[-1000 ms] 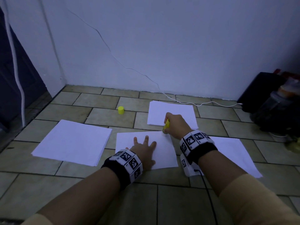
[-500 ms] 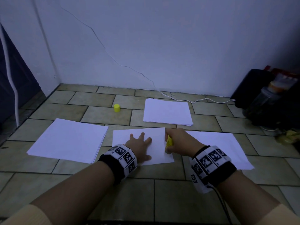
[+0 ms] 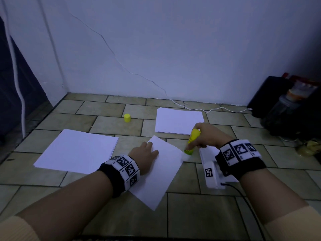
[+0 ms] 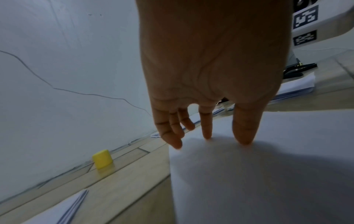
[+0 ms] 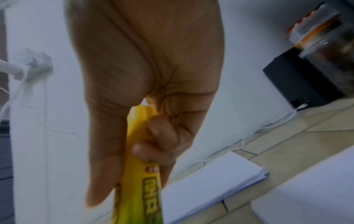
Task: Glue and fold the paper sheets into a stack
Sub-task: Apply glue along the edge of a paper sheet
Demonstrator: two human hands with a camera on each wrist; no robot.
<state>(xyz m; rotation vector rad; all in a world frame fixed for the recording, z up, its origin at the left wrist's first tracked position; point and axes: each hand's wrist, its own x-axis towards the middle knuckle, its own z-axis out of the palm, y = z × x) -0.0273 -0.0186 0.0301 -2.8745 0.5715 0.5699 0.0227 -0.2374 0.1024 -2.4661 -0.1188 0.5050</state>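
A single white paper sheet [image 3: 161, 173] lies skewed on the tiled floor in front of me. My left hand [image 3: 145, 153] rests flat on its upper left part, fingertips [image 4: 206, 134] pressing the sheet [image 4: 258, 174]. My right hand [image 3: 206, 136] grips a yellow glue stick [image 3: 192, 140], tip down at the sheet's right corner. In the right wrist view the fingers curl round the glue stick [image 5: 138, 174]. A yellow cap [image 3: 127, 117] stands on the floor beyond.
A thick paper stack [image 3: 78, 152] lies at the left, another stack [image 3: 178, 120] at the back, and more sheets [image 3: 208, 152] under my right wrist. A white cable [image 3: 208, 110] runs along the wall. Dark containers [image 3: 284, 108] stand at the right.
The sheet has turned from square-on to skewed under my left hand. My right hand with the glue stick has moved from the sheet's right edge out to its right corner.
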